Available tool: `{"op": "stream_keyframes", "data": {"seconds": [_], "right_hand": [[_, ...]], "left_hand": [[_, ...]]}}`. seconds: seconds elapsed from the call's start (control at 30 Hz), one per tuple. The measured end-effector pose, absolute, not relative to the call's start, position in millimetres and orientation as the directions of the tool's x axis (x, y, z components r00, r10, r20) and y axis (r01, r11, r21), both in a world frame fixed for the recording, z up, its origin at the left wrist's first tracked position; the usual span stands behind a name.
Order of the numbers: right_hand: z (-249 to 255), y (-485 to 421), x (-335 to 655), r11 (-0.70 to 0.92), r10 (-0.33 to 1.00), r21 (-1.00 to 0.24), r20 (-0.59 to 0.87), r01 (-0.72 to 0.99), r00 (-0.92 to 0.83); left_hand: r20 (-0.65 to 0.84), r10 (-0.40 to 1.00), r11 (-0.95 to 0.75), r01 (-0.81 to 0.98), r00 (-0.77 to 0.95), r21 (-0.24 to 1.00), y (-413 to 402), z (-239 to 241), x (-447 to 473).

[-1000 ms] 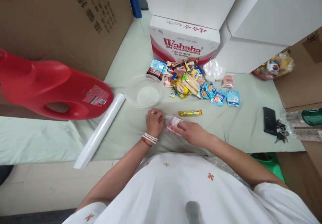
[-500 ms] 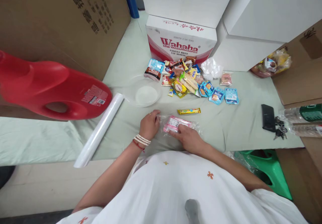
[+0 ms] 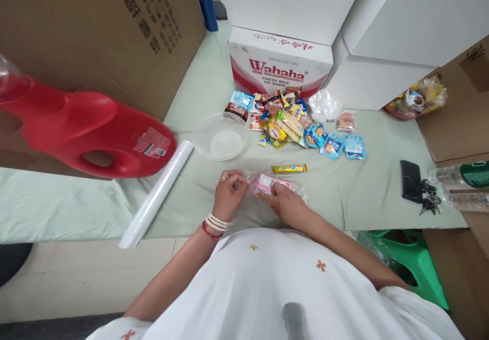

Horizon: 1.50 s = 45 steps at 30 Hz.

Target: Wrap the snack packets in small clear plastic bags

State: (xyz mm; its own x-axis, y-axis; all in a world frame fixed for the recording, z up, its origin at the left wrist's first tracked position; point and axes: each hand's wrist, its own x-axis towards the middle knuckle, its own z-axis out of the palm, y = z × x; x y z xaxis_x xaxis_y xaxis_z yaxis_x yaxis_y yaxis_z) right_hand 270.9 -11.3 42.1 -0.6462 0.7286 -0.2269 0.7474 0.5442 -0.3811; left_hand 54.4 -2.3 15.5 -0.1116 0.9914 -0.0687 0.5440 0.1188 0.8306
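A pink packet in clear plastic wrap (image 3: pixel 264 183) lies on the cloth close in front of me. My left hand (image 3: pixel 230 192) pinches the loose left end of its wrap between thumb and fingers. Across the packet's right part rests my right hand (image 3: pixel 287 202), its fingers gripping or pressing it down; their undersides are hidden. Just beyond the packet lies a yellow snack stick (image 3: pixel 289 168). Farther back to the left sits a clear plastic bowl (image 3: pixel 225 144). A heap of wrapped snacks (image 3: pixel 280 118) spreads in front of the Wahaba-style water carton (image 3: pixel 280 65).
On the left, a big red jug (image 3: pixel 95 131) stands beside a white plastic roll (image 3: pixel 158 192) reaching over the table edge. White boxes (image 3: pixel 382 70) fill the back. At right are a black phone-like object (image 3: pixel 411 181), keys (image 3: pixel 430 200) and plastic bottles (image 3: pixel 458 177). A green stool (image 3: pixel 428 274) stands below.
My left hand has curled its fingers into a pinch on the wrap's end. My right hand stays on the packet. The whole view has shifted slightly.
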Motion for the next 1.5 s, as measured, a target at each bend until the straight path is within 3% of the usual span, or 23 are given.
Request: {"op": "stream_keyframes", "data": {"seconds": [0.13,0.3,0.4,0.47,0.5,0.63,0.73,0.8,0.9,1.03,1.13,1.27,1.33,1.4,1.5], "right_hand": [[35.4,-13.3,277.0,0.533,0.737,-0.494,-0.127,0.687,-0.664],[30.5,-27.5,312.4,0.482,0.759,-0.745,0.094,0.46,-0.644],[16.6,-36.3,336.4,0.251,0.963,-0.742,0.128,0.621,-0.236],[5.1,-39.0,343.4,0.038,0.986,-0.647,0.149,0.761,0.078],[0.4,-39.7,343.6,-0.034,0.976,-0.594,0.155,0.804,0.156],[-2.3,-42.7,335.2,-0.017,0.991,-0.518,0.106,0.856,0.084],[12.9,-45.8,334.6,0.009,0.995,-0.623,0.082,0.782,0.054],[27.0,-43.7,334.5,-0.057,0.998,-0.697,-0.012,0.715,0.068],[45.7,-29.7,320.2,-0.081,0.995,-0.698,-0.101,0.711,0.014],[54.2,-2.6,274.7,0.092,0.988,-0.548,-0.055,0.831,-0.146],[48.4,7.3,249.5,0.171,0.965,-0.467,-0.099,0.867,-0.244],[36.0,-1.3,250.0,0.269,0.943,-0.536,-0.024,0.8,-0.333],[32.2,-11.3,256.1,0.325,0.926,-0.578,0.035,0.749,-0.375],[31.2,-21.1,259.8,0.388,0.901,-0.563,0.065,0.729,-0.429],[33.7,-29.2,258.0,0.442,0.876,-0.409,0.004,0.798,-0.483]], "left_hand": [[0.059,0.989,-0.118,0.503,0.133,0.856,-15.0,20.0,83.5],[0.267,0.87,-0.491,0.685,0.414,0.538,-28.0,11.3,98.0],[0.315,0.813,-0.582,0.705,0.49,0.404,-31.1,9.1,94.9],[0.323,0.793,-0.608,0.711,0.516,0.353,-32.2,9.5,93.0],[0.323,0.785,-0.617,0.711,0.528,0.336,-32.8,9.9,92.6],[0.301,0.759,-0.651,0.696,0.578,0.304,-34.4,8.4,92.5],[0.308,0.748,-0.663,0.689,0.588,0.294,-34.9,3.8,91.9],[0.32,0.743,-0.667,0.69,0.588,0.282,-35.5,0.3,91.3],[0.317,0.743,-0.666,0.693,0.589,0.274,-37.4,-3.7,92.3],[0.293,0.757,-0.653,0.669,0.584,0.355,-38.1,-7.0,94.5],[0.29,0.783,-0.613,0.604,0.55,0.509,-35.5,-8.4,88.4],[0.284,0.875,-0.426,0.344,0.392,0.837,-33.4,-8.4,73.2],[0.234,0.913,-0.304,0.176,0.334,0.936,-33.7,-8.3,71.4],[0.176,0.934,-0.203,0.056,0.312,0.978,-33.7,-8.1,75.4],[0.135,0.951,-0.146,0.019,0.277,0.989,-32.7,-5.8,86.8]]}}
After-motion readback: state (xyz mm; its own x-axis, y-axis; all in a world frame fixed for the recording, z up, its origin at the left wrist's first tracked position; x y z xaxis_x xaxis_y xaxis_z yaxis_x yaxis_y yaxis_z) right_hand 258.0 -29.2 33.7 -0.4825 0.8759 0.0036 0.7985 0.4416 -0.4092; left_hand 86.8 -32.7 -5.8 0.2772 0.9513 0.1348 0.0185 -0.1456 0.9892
